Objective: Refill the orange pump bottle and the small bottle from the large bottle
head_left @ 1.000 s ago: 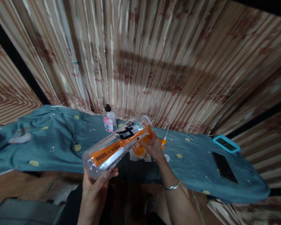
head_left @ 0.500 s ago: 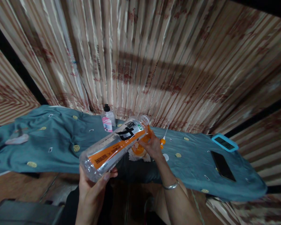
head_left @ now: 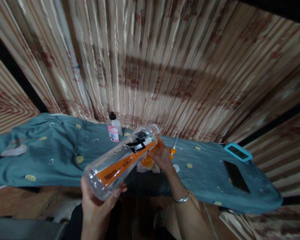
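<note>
My left hand (head_left: 97, 203) is wrapped round the base of a large clear plastic drink bottle (head_left: 125, 160) with an orange and silver label. The bottle lies tilted, its uncapped mouth up to the right. Behind it, my right hand (head_left: 162, 155) grips an orange see-through bottle (head_left: 147, 162), partly hidden by the large bottle and my fingers. The two bottles' openings are close together; whether they touch I cannot tell. Under the orange bottle lies a crumpled white tissue (head_left: 155, 169). An orange pump head (head_left: 172, 151) with a clear tube is just right of my right hand.
A clear bottle with a black cap and pink label (head_left: 113, 130) stands at the back. On the right of the teal cloth (head_left: 202, 180) lie a black phone (head_left: 236, 176) and a blue-framed digital clock (head_left: 238, 152). A pleated curtain (head_left: 145, 66) hangs behind.
The large bottle has rolled slightly in my left hand, and its base sits a little lower. My right hand keeps its hold on the orange bottle. The whole view has shifted slightly.
</note>
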A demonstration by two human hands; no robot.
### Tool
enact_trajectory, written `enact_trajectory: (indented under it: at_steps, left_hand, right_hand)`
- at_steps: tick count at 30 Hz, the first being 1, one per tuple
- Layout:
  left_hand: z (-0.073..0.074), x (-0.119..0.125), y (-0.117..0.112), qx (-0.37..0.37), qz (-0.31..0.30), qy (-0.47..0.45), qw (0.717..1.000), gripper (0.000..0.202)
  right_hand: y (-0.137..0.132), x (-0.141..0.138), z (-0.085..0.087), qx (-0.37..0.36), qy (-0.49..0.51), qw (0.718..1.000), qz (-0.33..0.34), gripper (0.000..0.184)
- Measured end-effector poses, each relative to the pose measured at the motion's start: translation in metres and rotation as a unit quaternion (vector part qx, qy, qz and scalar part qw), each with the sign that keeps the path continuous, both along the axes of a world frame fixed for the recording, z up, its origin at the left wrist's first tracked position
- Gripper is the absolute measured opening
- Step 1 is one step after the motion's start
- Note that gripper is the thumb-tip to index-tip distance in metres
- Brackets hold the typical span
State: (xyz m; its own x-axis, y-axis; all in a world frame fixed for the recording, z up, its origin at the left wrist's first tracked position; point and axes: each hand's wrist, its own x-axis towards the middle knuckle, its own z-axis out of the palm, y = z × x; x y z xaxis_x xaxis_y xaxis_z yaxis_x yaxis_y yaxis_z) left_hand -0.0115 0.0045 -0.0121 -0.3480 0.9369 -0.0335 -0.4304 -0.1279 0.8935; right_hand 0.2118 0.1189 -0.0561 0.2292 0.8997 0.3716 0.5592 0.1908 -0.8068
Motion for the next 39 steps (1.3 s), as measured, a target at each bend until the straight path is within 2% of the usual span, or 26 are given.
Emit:
enact_trajectory:
  at_steps: [16, 25, 32, 39]
  left_hand:
    - [0.0037, -0.0043, 0.0009, -0.004, 0.009, 0.018, 1.0, 0.097]
    - [0.0061, -0.0011, -0.001, -0.012, 0.034, 0.016, 0.999, 0.121]
    - [0.0083, 0.0013, -0.0021, -0.002, 0.048, 0.002, 0.999, 0.127]
    - [0.0084, 0.0016, -0.0031, -0.012, 0.05, 0.008, 0.999, 0.125]
  right_hand:
    - [-0.0013, 0.0005, 0.0002, 0.002, -0.004, 1.0, 0.009, 0.06]
    - [-0.0006, -0.0007, -0.0032, 0.018, -0.007, 1.0, 0.006, 0.063]
    - [-0.0009, -0.0008, -0.0027, 0.024, -0.008, 1.0, 0.011, 0.06]
    - [-0.0015, -0.0012, -0.0018, 0.025, -0.011, 1.0, 0.007, 0.059]
